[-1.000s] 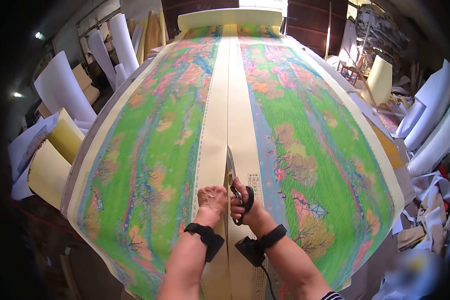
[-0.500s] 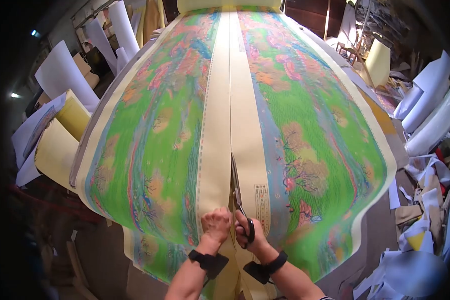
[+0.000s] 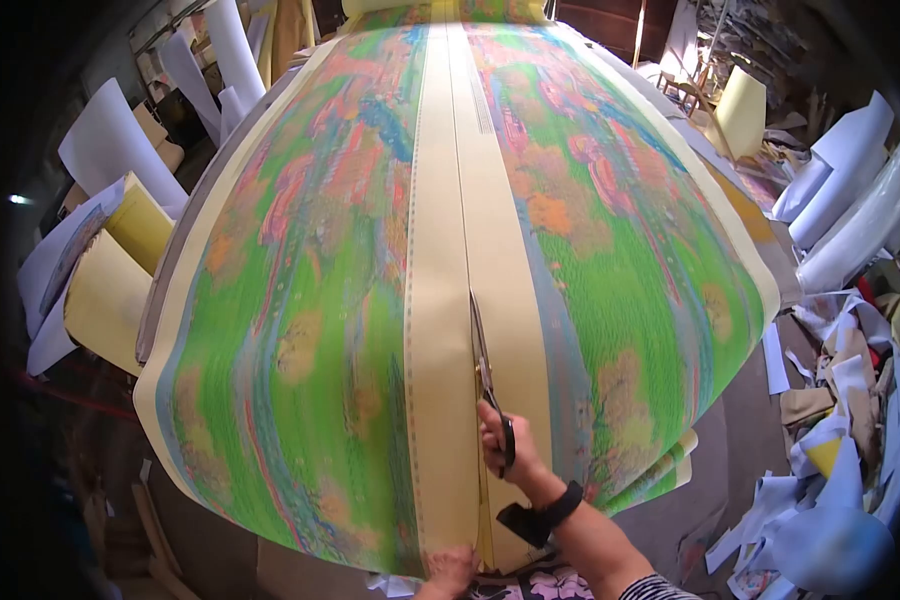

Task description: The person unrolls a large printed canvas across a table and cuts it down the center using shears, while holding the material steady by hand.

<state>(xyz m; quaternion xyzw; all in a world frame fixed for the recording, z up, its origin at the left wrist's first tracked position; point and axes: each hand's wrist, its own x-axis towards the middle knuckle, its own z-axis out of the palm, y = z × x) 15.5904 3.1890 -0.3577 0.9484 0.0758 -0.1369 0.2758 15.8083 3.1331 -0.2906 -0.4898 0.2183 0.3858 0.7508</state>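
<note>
A wide printed sheet [image 3: 270,390], with green fields, trees and pink and blue patches, covers the long table. A plain cream strip [image 3: 440,330] with a thin line runs down its middle. My right hand [image 3: 510,447] is closed around the black handles of large scissors [image 3: 482,350], whose blades point away from me along that line. Behind the scissors a narrow slit opens toward me. Low in the view, my left hand [image 3: 450,570] is closed on the sheet's near edge, just left of the slit; its fingertips are partly hidden.
Rolled and curled sheets [image 3: 120,140] stand along the left side. To the right are more white rolls [image 3: 840,170] and a heap of paper scraps [image 3: 840,380] on the floor. A roll [image 3: 440,8] lies across the table's far end. Grey table covering [image 3: 740,380] shows beside the sheet.
The printed sheet has slid toward me. My left hand has moved from beside the scissors down to the near edge. My right hand and the scissors have shifted slightly away and right.
</note>
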